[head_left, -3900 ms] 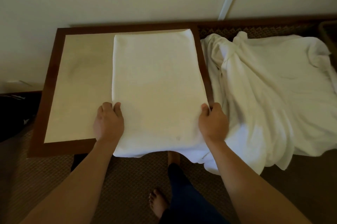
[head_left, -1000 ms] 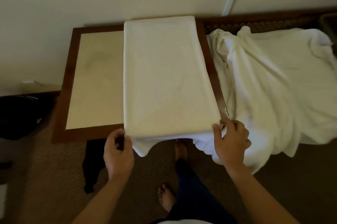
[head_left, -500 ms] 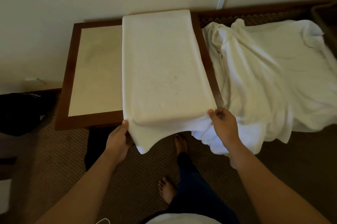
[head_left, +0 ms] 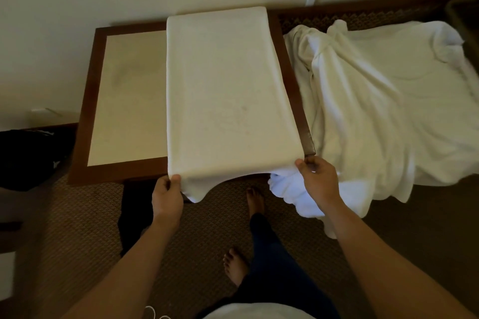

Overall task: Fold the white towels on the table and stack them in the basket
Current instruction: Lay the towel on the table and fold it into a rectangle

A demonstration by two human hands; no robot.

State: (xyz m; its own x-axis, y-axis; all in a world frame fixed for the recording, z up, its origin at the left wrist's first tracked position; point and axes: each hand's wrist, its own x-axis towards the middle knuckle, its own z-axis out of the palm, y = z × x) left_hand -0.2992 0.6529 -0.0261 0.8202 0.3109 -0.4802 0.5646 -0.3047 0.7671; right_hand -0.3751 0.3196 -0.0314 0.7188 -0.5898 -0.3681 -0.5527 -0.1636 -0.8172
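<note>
A basket corner (head_left: 464, 11) shows far right, contents hidden. My left hand (head_left: 166, 195) and right hand (head_left: 320, 180) pinch the folded towel's (head_left: 225, 90) near corners with thumb and fingers over the desk (head_left: 85, 121) edge.

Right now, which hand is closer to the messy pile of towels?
Right. The right hand pinches the folded towel right against the pile; the left hand holds its far corner.

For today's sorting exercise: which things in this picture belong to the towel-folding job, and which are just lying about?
Part of the job:
folded towel, its near corners pinched by the left hand and the right hand
table
heap of unfolded towels

Just lying about:
dark bag on the floor at left
white cord at the bottom edge
</note>
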